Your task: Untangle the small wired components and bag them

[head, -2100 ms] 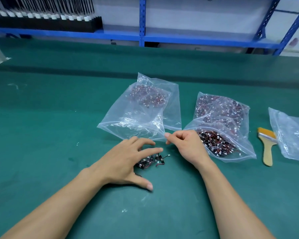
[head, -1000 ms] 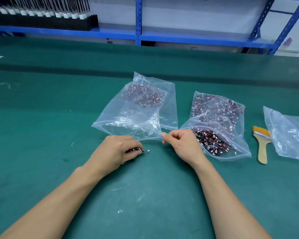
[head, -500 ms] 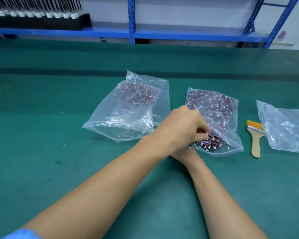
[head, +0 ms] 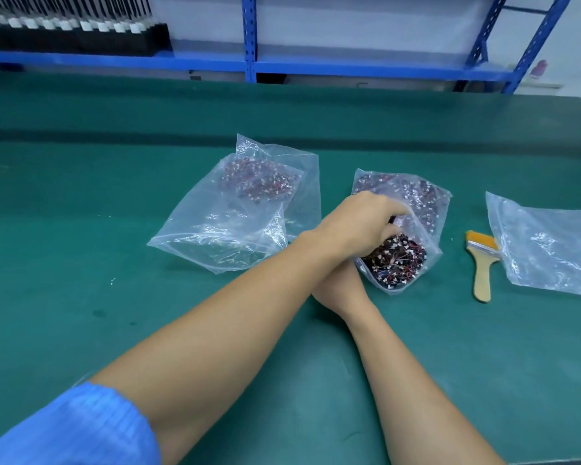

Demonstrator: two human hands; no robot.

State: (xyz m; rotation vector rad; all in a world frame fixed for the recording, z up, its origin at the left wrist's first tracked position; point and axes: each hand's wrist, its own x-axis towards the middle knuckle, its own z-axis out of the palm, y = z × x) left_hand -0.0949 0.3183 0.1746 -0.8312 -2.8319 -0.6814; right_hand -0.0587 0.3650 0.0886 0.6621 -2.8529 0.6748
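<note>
The left hand (head: 359, 223) reaches across the right wrist, and its fingers curl down into the open mouth of the middle bag (head: 426, 203). The fingertips are hidden past the plastic edge. Something dark shows beneath them, possibly a clump of parts, but I cannot tell whether the hand grips anything.

The right hand (head: 339, 286) lies on the table under the left forearm, at the near left corner of the same bag. Only the back of the hand and the wrist show, so I cannot tell whether its fingers are closed or apart.

The wired components (head: 396, 260) are heaped inside the near end of the middle bag (red and black wires with small white plugs), and more of them show through the plastic at its far end.

To the left lies a second clear bag (head: 222, 229), mostly slack, with parts gathered at its far end. A third clear bag (head: 547, 253) lies flat at the right edge. Between it and the middle bag lies a brush (head: 482, 263) with a wooden handle, its bristles pointing away.

All of this rests on a green table (head: 114, 313). A blue shelf (head: 249, 62) runs behind it, with a black rack (head: 64, 38) at its left end. A blue sleeve (head: 74, 431) covers the upper left arm.
</note>
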